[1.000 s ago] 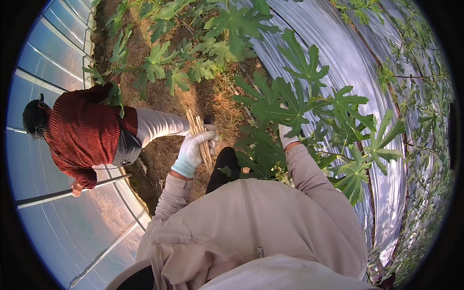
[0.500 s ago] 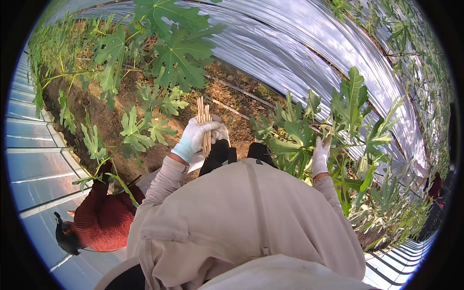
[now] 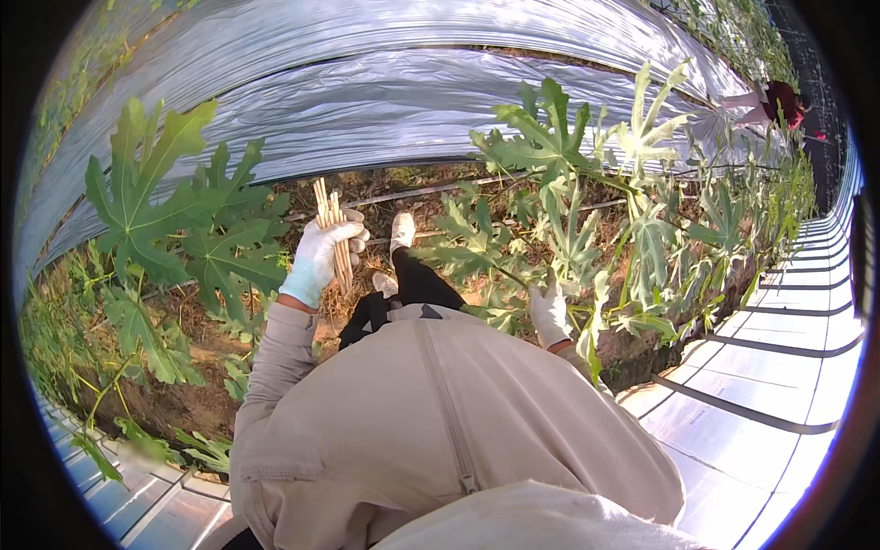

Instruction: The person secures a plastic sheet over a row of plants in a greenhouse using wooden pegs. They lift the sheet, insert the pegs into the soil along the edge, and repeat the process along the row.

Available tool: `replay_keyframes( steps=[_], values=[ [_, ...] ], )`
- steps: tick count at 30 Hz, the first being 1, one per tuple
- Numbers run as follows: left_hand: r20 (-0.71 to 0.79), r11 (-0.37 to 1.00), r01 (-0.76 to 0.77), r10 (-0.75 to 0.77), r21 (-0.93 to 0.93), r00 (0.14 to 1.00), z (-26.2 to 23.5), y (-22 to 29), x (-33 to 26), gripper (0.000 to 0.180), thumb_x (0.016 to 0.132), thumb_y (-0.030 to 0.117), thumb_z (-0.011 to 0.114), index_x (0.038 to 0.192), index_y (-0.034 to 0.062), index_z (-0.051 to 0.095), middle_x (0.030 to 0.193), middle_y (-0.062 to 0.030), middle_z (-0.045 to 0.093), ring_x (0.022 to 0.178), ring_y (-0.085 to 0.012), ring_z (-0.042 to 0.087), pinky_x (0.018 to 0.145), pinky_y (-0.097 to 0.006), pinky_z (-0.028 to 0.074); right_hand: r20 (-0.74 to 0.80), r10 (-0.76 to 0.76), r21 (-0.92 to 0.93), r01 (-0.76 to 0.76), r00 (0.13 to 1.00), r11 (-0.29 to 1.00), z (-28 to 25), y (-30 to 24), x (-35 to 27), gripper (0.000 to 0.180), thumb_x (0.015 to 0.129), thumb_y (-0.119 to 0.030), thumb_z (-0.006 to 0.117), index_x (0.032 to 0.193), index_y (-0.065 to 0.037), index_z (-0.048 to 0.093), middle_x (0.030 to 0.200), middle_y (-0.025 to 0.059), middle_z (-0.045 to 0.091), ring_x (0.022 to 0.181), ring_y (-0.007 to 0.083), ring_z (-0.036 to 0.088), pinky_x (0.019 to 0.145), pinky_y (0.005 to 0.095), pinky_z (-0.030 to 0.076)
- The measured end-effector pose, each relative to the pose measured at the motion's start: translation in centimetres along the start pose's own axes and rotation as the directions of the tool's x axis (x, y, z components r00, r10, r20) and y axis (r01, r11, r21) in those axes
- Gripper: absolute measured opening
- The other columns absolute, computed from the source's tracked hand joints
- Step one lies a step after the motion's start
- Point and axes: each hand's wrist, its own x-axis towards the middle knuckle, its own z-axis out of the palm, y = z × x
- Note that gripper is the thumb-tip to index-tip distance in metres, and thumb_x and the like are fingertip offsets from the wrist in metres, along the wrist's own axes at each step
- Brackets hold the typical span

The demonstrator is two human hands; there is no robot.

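My left hand (image 3: 323, 252), in a white glove with a pale blue cuff, is closed round a bundle of thin wooden sticks (image 3: 335, 240). The sticks stand nearly upright and poke out above and below the fist. On the right, my gloved right hand (image 3: 550, 316) is among the leaves of a lobed-leaf plant (image 3: 568, 229). Its fingers point up and look apart, beside a stem; leaves hide part of them, and I see nothing held there. Another plant with large lobed leaves (image 3: 147, 197) grows left of the sticks.
Silvery plastic sheeting (image 3: 385, 101) stretches across the far side, with a thin pipe (image 3: 412, 192) along the soil before it. Pale sheeting crossed by dark bands (image 3: 752, 403) lies at right. A person in dark red (image 3: 784, 103) is at the far right.
My view has swung right, and the nearby person in red at the left has left the picture. My left hand still grips the sticks; my right hand has come lower among the leaves.
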Motion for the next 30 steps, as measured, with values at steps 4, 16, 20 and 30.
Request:
replay_keyframes(
  steps=[4, 16, 20, 30],
  values=[
    [-0.012, 0.999, 0.025, -0.025, 0.043, 1.0, 0.4, 2.7, 3.8, 0.021, 0.086, 0.007, 0.066, 0.106, 0.0018, 0.061, 0.084, -0.0122, 0.066, 0.066, -0.0148, 0.063, 0.05, -0.026, 0.051, 0.141, 0.004, -0.206, 0.025, 0.99, 0.978, -1.4, -3.5, 1.0, 0.064, 0.089, -0.036, 0.054, 0.145, -0.007, 0.04, 0.115, 0.0252, 0.064, 0.107, 0.0398, 0.062, 0.09, 0.0469, 0.049],
    [0.051, 0.989, 0.056, -0.064, 0.133, 0.997, -0.8, 7.4, 15.6, 0.019, 0.088, 0.005, 0.062, 0.106, 0.0002, 0.061, 0.082, -0.0117, 0.066, 0.064, -0.016, 0.063, 0.05, -0.027, 0.052, 0.231, 0.306, 0.252, -0.361, 0.924, 0.898, 2.9, -3.8, 0.4, 0.056, 0.09, -0.032, 0.058, 0.135, 0.0, 0.05, 0.091, 0.0122, 0.065, 0.074, 0.0192, 0.059, 0.065, 0.0329, 0.047],
    [0.054, 0.983, 0.057, -0.067, 0.176, 0.996, -2.9, 8.8, 18.3, 0.016, 0.087, 0.005, 0.063, 0.102, 0.0011, 0.062, 0.082, -0.0113, 0.066, 0.063, -0.0161, 0.063, 0.049, -0.028, 0.051, 0.147, 0.279, 0.159, -0.301, 0.949, 0.94, 4.8, -8.5, -1.0, 0.053, 0.092, -0.034, 0.056, 0.134, -0.002, 0.052, 0.099, 0.0164, 0.068, 0.089, 0.0255, 0.063, 0.082, 0.0363, 0.049],
    [-0.044, 0.961, 0.178, -0.172, 0.211, 0.984, -10.2, 7.8, 24.8, 0.015, 0.086, 0.009, 0.062, 0.099, 0.002, 0.061, 0.079, -0.0109, 0.066, 0.063, -0.0171, 0.061, 0.052, -0.031, 0.047, 0.114, -0.417, 0.239, 0.382, 0.902, 0.893, 9.7, -29.9, -2.9, 0.044, 0.093, -0.024, 0.057, 0.133, -0.007, 0.053, 0.099, 0.0186, 0.067, 0.093, 0.0342, 0.065, 0.083, 0.0404, 0.052]
  ],
)
